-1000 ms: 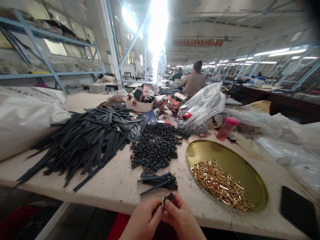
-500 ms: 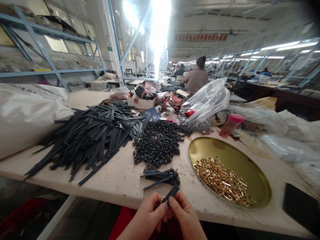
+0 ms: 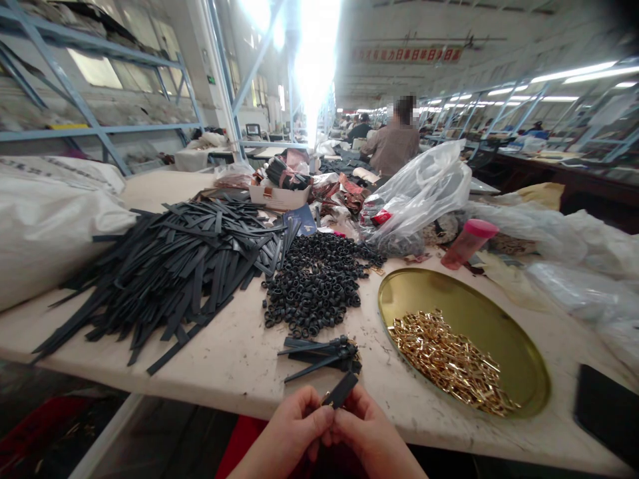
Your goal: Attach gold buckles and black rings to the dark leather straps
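At the table's front edge, my left hand (image 3: 299, 426) and my right hand (image 3: 364, 419) are closed together on one black strap (image 3: 341, 391). A bit of gold metal, likely a buckle, shows on the strap beside my left fingers; its lower part is hidden by my hands. Just beyond lies a small bundle of black straps (image 3: 319, 356) with loops and gold pieces at its right end. Behind that is a heap of small black loops (image 3: 314, 286). A big pile of loose black strips (image 3: 184, 266) spreads to the left.
A gold round tray (image 3: 519, 346) holding many gold buckles (image 3: 449, 359) stands on the right. Beyond it are a pink-lidded jar (image 3: 469, 245) and plastic bags (image 3: 424, 193). A black flat object (image 3: 606, 416) lies far right; a white sack (image 3: 54, 226) sits left. A co-worker (image 3: 397, 143) sits ahead.
Both hands stay on the strap; my right thumb has slid down toward my left thumb, baring more of the strap. The camera view has shifted slightly.
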{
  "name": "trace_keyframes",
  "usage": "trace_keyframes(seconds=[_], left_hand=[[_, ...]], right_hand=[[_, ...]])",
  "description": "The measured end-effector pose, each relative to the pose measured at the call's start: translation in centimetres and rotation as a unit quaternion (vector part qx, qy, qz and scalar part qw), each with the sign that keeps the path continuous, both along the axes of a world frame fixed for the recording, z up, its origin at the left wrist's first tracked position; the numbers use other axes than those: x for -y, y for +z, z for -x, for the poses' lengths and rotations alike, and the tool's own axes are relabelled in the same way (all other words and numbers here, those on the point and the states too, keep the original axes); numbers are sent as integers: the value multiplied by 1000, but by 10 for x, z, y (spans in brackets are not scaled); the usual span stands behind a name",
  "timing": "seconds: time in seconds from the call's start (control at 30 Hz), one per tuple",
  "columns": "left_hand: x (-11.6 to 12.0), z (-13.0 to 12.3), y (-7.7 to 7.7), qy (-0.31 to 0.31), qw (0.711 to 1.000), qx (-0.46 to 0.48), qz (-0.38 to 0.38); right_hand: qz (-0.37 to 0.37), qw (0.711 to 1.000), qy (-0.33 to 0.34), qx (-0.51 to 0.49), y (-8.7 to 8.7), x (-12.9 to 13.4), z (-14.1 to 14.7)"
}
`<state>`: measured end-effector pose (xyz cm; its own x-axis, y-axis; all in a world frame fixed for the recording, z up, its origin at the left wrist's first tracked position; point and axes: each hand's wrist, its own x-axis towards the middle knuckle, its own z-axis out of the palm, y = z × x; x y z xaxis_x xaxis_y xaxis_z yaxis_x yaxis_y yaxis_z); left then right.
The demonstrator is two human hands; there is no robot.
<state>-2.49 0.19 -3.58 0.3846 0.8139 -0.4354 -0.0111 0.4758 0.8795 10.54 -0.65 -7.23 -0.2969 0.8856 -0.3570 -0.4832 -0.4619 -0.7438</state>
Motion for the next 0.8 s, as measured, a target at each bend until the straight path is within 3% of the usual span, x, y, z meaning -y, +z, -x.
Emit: trace_keyframes(seconds=[0.17, 0.43, 0.6, 0.8], left_hand=[[-2, 0, 6, 0, 1000, -4, 11], [4, -2, -5, 48, 998, -27, -30], [12, -4, 2, 14, 999, -31, -25], [22, -7, 9, -6, 996, -58, -64]], right_hand=[[31, 998, 1, -53, 14, -1, 1], [68, 994, -27, -79, 37, 7, -2], [56, 995, -35, -71, 29, 13, -1], [-61, 996, -55, 15, 16, 22, -1]])
